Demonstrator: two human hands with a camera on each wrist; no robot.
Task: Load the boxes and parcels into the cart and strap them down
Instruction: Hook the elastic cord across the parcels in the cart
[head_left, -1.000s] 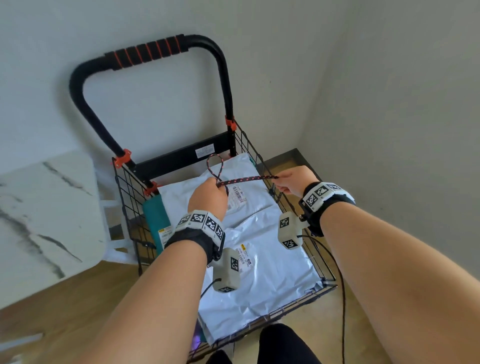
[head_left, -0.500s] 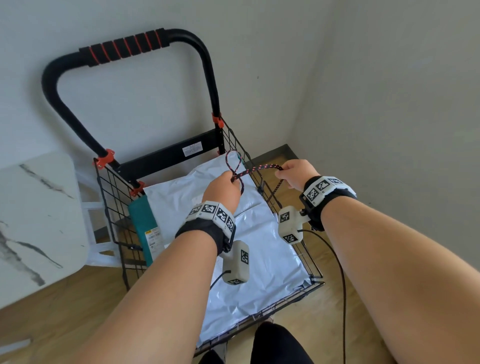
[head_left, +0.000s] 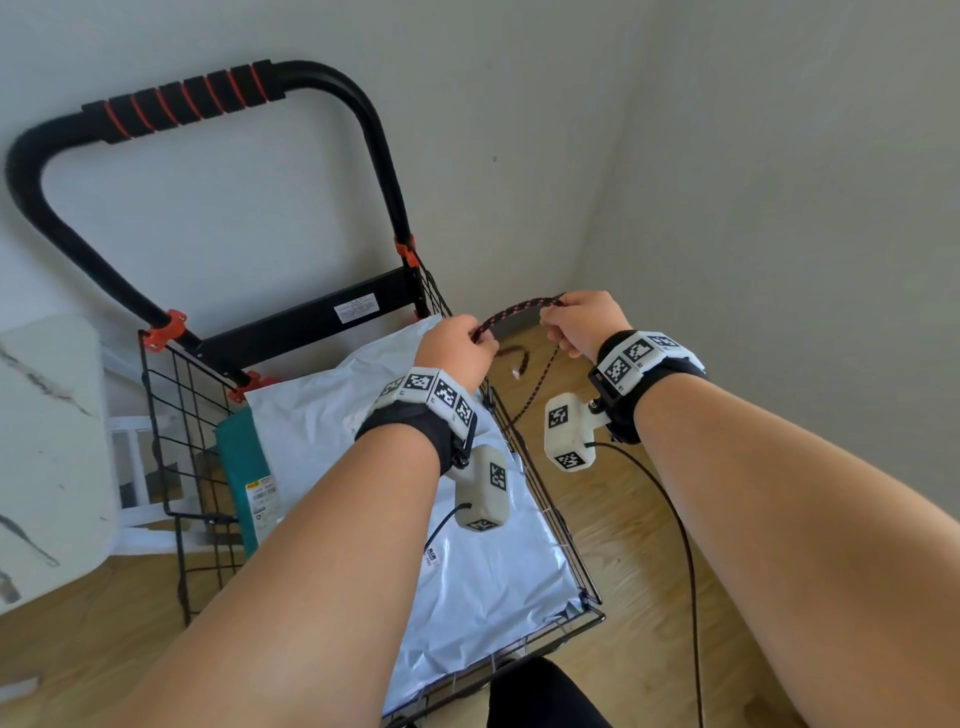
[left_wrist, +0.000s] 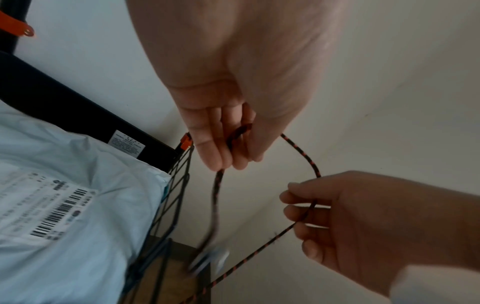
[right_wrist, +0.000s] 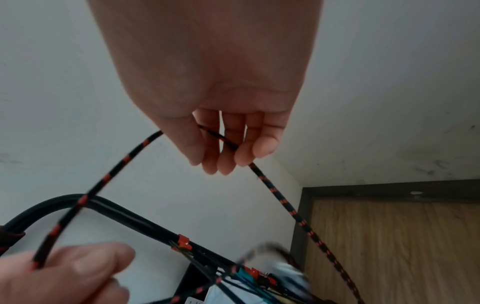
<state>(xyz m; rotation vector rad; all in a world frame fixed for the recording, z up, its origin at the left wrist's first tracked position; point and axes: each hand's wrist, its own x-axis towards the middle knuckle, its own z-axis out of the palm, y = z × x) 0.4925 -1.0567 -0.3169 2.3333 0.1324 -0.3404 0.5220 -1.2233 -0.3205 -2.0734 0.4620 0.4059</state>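
A black wire cart (head_left: 171, 447) with a black and red handle (head_left: 187, 104) holds a large white poly parcel (head_left: 483, 582) and a teal parcel (head_left: 244, 467) at its left side. A black cord with red flecks (head_left: 519, 309) arches between my two hands above the cart's far right corner. My left hand (head_left: 457, 348) pinches one part of the cord (left_wrist: 237, 133); its free end with a blurred hook (left_wrist: 207, 259) dangles below. My right hand (head_left: 582, 319) grips the cord (right_wrist: 221, 137) too, and a long strand runs down from it past the cart's right side.
Grey walls meet in a corner just behind and right of the cart. A white marble-patterned table (head_left: 47, 447) stands to the left. Wooden floor (head_left: 623, 519) shows right of the cart. Thin black cables hang from the wrist cameras.
Both hands have moved right and up with the cord, from over the white parcel to above the cart's far right corner. The small loop seen earlier has opened into an arch.
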